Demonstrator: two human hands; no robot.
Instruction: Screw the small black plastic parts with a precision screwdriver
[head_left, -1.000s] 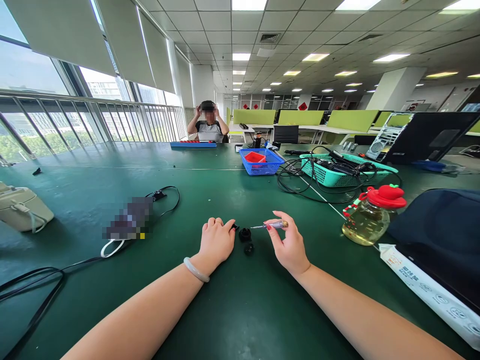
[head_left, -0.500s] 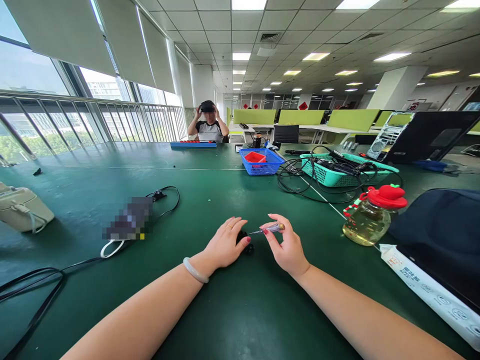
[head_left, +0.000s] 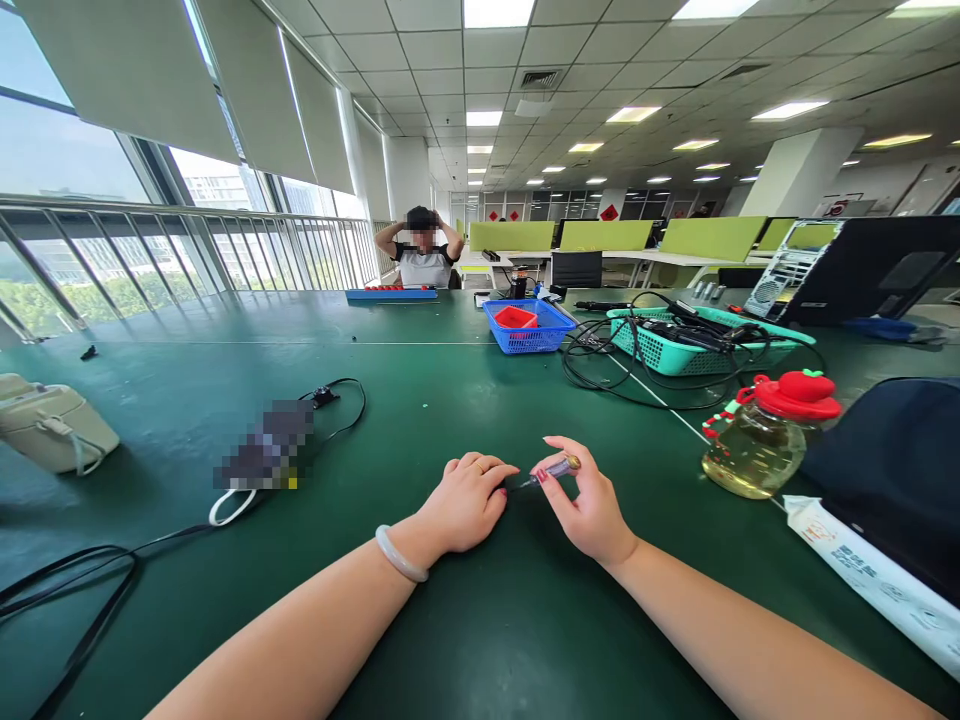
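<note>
My right hand (head_left: pixel 589 500) pinches a small screwdriver (head_left: pixel 559 468) by its clear, purplish handle with a yellowish end. Its thin shaft points left, and the tip reaches the fingertips of my left hand (head_left: pixel 469 503). That hand rests low over the green tabletop (head_left: pixel 487 620), fingers curled together around a small black object. Almost all of this object is covered by the fingers, so its kind cannot be made out. A pale bangle (head_left: pixel 401 555) circles the left wrist.
At left lie a blurred-out phone-like item (head_left: pixel 266 445) with a cord and a beige bag (head_left: pixel 56 425). Ahead stand a blue basket (head_left: pixel 529 338) and a green basket (head_left: pixel 660 355) of cables. A red-lidded bottle (head_left: pixel 757 455) stands right. Across the table sits a person (head_left: pixel 424 265).
My left hand has turned and closed further over the black object, now nearly hiding it. The screwdriver tilts more steeply, its tip lower. The person opposite has shifted their raised hands.
</note>
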